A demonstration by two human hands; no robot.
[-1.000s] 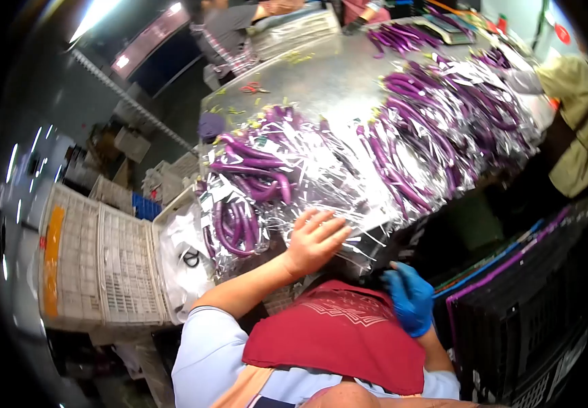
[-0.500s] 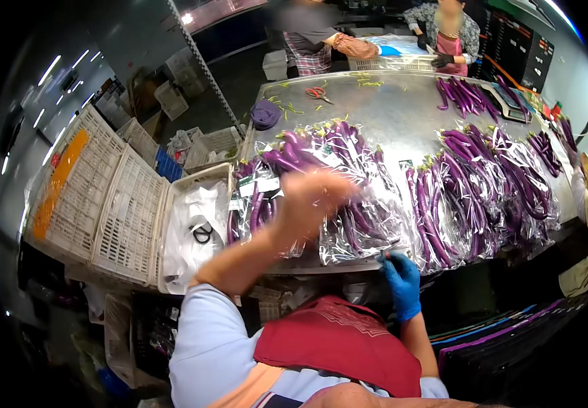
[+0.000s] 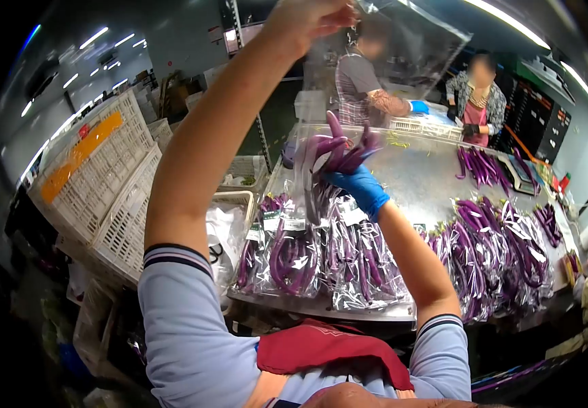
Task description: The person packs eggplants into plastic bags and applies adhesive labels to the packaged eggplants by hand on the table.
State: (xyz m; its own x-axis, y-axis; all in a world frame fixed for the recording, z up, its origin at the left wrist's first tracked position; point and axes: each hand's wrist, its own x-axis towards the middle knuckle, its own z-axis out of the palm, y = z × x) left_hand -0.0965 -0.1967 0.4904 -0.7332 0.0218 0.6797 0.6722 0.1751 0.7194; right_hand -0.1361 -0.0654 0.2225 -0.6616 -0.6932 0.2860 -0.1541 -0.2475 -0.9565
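My left hand (image 3: 313,22), bare, is raised high at the top of the view, its fingers pinched on a clear plastic bag (image 3: 413,51) that spreads out to the right and hangs down. My right hand (image 3: 360,187), in a blue glove, is closed round the lower end of a bunch of long purple eggplants (image 3: 340,151) held up over the table. Film hangs along the bunch's left side; whether the eggplants are inside the bag I cannot tell. Below both hands lie bagged eggplants (image 3: 362,262) in clear film on the metal table (image 3: 420,163).
More bagged eggplants (image 3: 491,245) lie at the right. Loose eggplants (image 3: 481,166) sit near a scale (image 3: 522,175) at the back right. White crates (image 3: 113,170) stand at the left, beside a bin (image 3: 229,228) of white bags. Two people work across the table.
My left hand has risen from over the table to the top, now with a clear bag. My right hand has moved up from the table edge and now grips eggplants. The view has tilted up.
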